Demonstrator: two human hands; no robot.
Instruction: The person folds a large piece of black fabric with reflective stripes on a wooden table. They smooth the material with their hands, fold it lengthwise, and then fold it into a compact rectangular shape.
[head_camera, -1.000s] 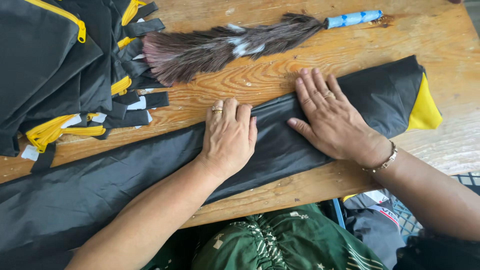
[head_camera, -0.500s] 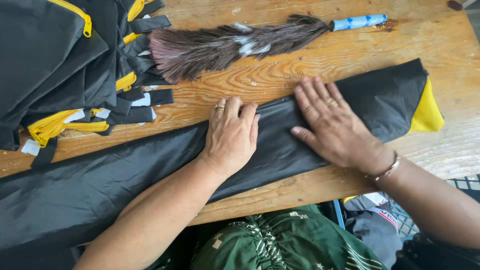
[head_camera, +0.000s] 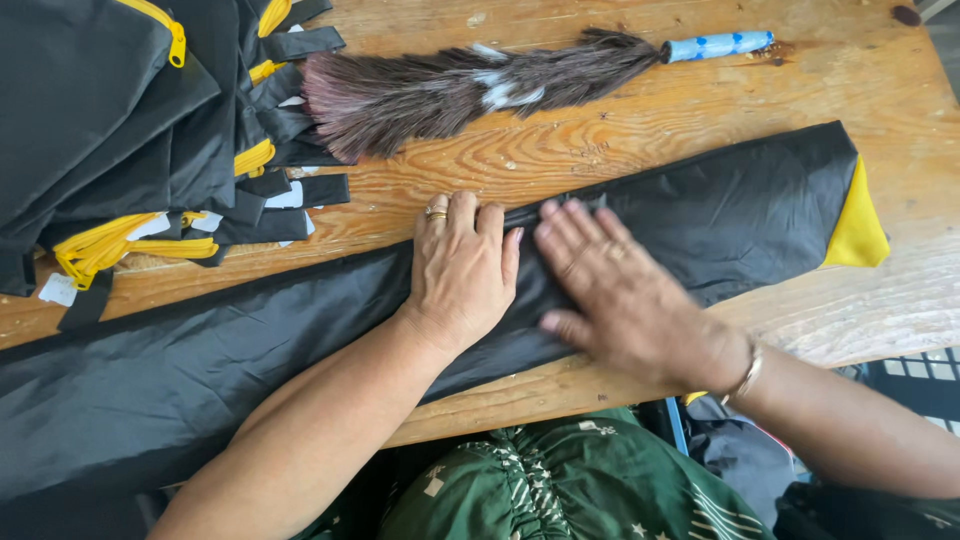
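Wooden plank worktop (head_camera: 760, 90) carries a long black nylon fabric sleeve with yellow end (head_camera: 730, 215); left hand (head_camera: 462, 270) and right hand (head_camera: 620, 295) press flat, fingers open. It looks light, soft, slippery; best held at the long edges.

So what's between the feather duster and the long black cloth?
Only bare wooden table shows between the feather duster and the black cloth, in the head view. Both hands lie on the cloth, not in that gap.

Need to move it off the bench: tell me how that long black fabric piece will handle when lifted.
The long black fabric piece probably flops: it lies flat and creased under both hands. Its sheen suggests it could slide on the wooden table. Likely light.
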